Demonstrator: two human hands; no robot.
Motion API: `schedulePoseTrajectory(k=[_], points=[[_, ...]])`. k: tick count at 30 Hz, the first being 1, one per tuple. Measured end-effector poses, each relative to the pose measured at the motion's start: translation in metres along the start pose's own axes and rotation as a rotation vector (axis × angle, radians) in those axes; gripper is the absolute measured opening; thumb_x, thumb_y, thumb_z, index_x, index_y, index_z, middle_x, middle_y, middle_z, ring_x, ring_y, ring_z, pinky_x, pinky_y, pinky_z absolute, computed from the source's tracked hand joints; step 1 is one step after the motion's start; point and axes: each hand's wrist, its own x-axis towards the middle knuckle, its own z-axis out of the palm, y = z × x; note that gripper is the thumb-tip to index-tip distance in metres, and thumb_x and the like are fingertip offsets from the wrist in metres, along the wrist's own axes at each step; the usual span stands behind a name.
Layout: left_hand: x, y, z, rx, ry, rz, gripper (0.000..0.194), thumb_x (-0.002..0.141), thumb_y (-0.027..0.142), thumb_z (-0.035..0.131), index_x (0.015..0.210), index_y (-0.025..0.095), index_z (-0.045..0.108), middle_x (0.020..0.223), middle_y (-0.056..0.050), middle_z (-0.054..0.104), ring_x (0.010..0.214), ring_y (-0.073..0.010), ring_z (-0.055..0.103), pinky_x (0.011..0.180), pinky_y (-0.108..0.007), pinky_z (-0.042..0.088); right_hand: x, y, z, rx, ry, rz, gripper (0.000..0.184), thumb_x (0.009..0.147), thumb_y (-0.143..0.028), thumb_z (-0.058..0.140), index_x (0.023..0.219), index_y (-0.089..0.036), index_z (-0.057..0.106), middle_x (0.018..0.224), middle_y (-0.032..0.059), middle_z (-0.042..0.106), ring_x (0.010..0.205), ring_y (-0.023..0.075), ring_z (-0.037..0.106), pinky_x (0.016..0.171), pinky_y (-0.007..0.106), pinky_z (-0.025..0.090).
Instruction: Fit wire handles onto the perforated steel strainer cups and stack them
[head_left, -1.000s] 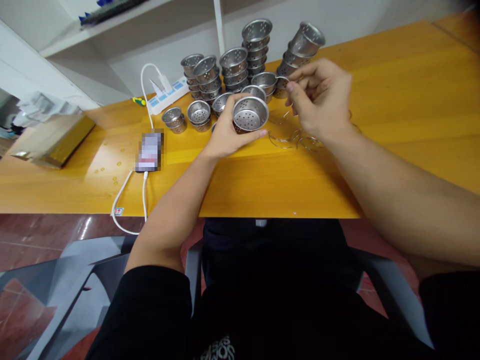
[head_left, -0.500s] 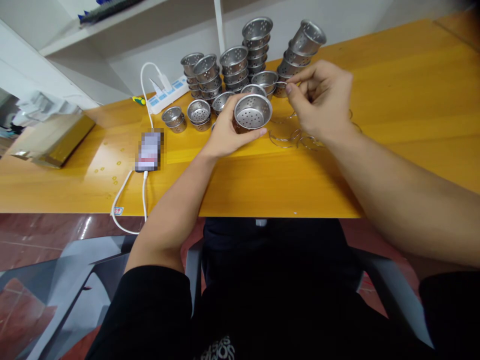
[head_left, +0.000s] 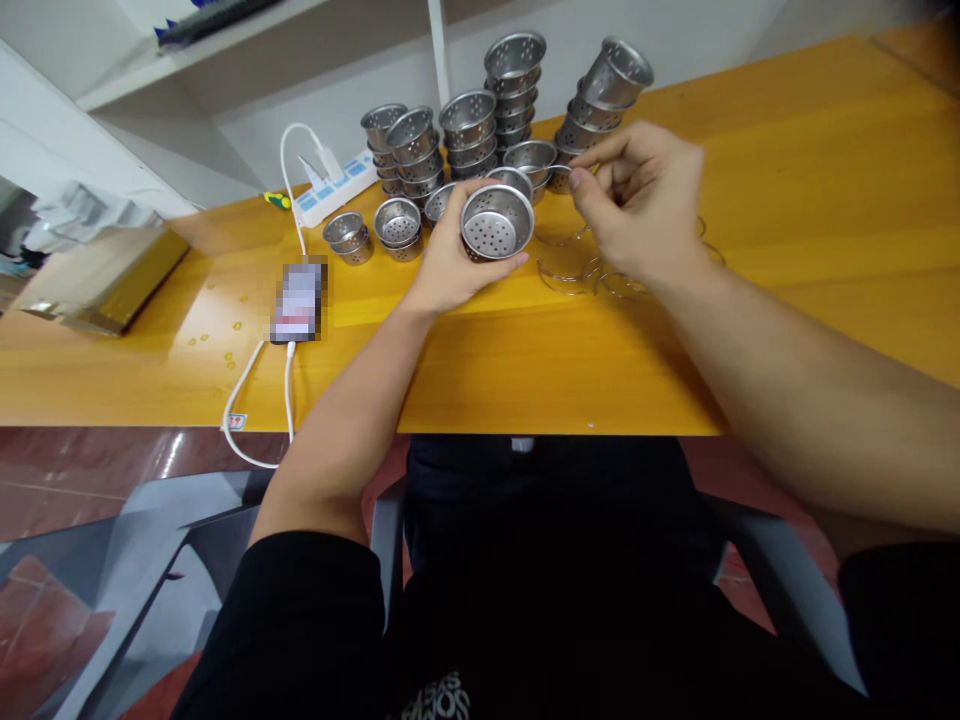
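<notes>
My left hand [head_left: 454, 262] is wrapped round a perforated metal cup [head_left: 498, 222], a round strainer with its mouth tilted toward me, above the table. To its right, my right hand [head_left: 637, 195] pinches a thin curved wire [head_left: 562, 167] between thumb and forefinger; most of that wire is hard to make out. Several loose bent wires [head_left: 568, 275] lie on the table below and beside the right hand. Behind the left hand stand more perforated cups, among them a low pair [head_left: 397, 222] and a tall stack [head_left: 514, 75].
A leaning cup stack [head_left: 604, 100] stands at the back right. To the left are a phone [head_left: 298, 300] on a white cable, a power strip [head_left: 337, 190], a yellow-green tool [head_left: 277, 200] and a cardboard box [head_left: 105, 285]. The wooden table [head_left: 525, 375] ends just before my lap.
The cup in my left hand tilted and shifted slightly right, then back left. My right hand keeps its pinch, and its wire has dipped a little.
</notes>
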Motion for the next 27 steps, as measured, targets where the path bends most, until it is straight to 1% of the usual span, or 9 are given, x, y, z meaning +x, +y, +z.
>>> schedulePoseTrajectory(k=[3,7,10,12,14,16,20,23,27], points=[[0.002,-0.01,0.003,-0.018,-0.005,0.008,0.108,0.095,0.092,0.072,0.175,0.034,0.027,0.165,-0.013,0.056,0.151,-0.0334,0.067,0.129,-0.055,0.055,0.0,0.004,-0.001,0.002,-0.011,-0.009,0.075,0.096,-0.101,0.07,0.106,-0.027,0.078,0.07,0.0024,0.057,0.054,0.0155,0.04,0.056,0.036,0.034],[0.002,-0.023,0.006,-0.031,-0.01,0.028,0.107,0.097,0.097,0.062,0.176,0.036,0.026,0.172,-0.013,0.049,0.159,-0.0339,0.061,0.131,-0.054,0.053,0.0,0.006,-0.001,0.006,-0.011,-0.03,0.073,0.097,-0.099,0.071,0.107,-0.027,0.078,0.069,0.001,0.055,0.053,0.0142,0.039,0.055,0.035,0.034],[0.001,-0.019,0.003,0.009,-0.017,0.001,0.105,0.093,0.093,0.074,0.172,0.035,0.036,0.168,-0.013,0.054,0.156,-0.0341,0.063,0.132,-0.054,0.053,0.0,0.002,0.0,0.023,0.004,-0.04,0.069,0.098,-0.097,0.073,0.103,-0.028,0.078,0.066,0.0006,0.055,0.052,0.0137,0.037,0.053,0.035,0.031],[0.001,-0.012,-0.001,0.033,-0.002,-0.016,0.104,0.087,0.09,0.084,0.165,0.034,0.045,0.16,-0.012,0.06,0.15,-0.0341,0.067,0.131,-0.056,0.054,0.0,-0.002,0.0,0.045,0.008,-0.042,0.068,0.098,-0.095,0.075,0.102,-0.027,0.079,0.066,0.0005,0.054,0.051,0.0135,0.036,0.053,0.036,0.03],[0.001,-0.005,-0.004,0.033,0.03,-0.029,0.102,0.083,0.09,0.088,0.159,0.033,0.05,0.152,-0.01,0.064,0.145,-0.0337,0.069,0.129,-0.057,0.055,0.0,-0.003,0.0,0.055,0.004,-0.048,0.068,0.099,-0.094,0.076,0.102,-0.026,0.079,0.066,0.0007,0.054,0.052,0.0134,0.037,0.053,0.035,0.03],[0.001,-0.002,-0.004,0.015,0.043,-0.043,0.102,0.083,0.09,0.088,0.158,0.032,0.05,0.146,-0.009,0.066,0.139,-0.0325,0.071,0.127,-0.058,0.056,-0.001,-0.003,-0.001,0.05,0.0,-0.061,0.067,0.1,-0.092,0.075,0.103,-0.025,0.08,0.067,0.0012,0.055,0.052,0.0132,0.038,0.053,0.035,0.031],[0.001,0.001,0.0,-0.018,0.019,-0.051,0.104,0.087,0.089,0.085,0.162,0.032,0.042,0.139,-0.007,0.067,0.129,-0.0286,0.074,0.123,-0.055,0.058,-0.002,0.001,0.0,0.043,-0.002,-0.083,0.067,0.103,-0.089,0.075,0.105,-0.023,0.083,0.067,0.0011,0.055,0.053,0.0127,0.039,0.054,0.034,0.031],[0.001,-0.002,0.002,-0.005,0.021,-0.045,0.104,0.089,0.091,0.082,0.164,0.033,0.039,0.146,-0.008,0.064,0.134,-0.0295,0.073,0.123,-0.054,0.058,-0.004,0.0,0.002,0.075,-0.035,-0.071,0.066,0.104,-0.088,0.077,0.107,-0.023,0.083,0.066,0.0003,0.053,0.053,0.0125,0.038,0.055,0.034,0.032],[0.002,-0.009,0.005,0.049,-0.022,-0.019,0.113,0.085,0.096,0.079,0.168,0.032,0.036,0.153,-0.01,0.06,0.143,-0.0338,0.071,0.127,-0.06,0.055,-0.009,-0.011,0.007,0.106,-0.153,0.012,0.055,0.101,-0.079,0.088,0.102,-0.024,0.079,0.063,-0.0019,0.051,0.051,0.0126,0.036,0.052,0.033,0.03]])
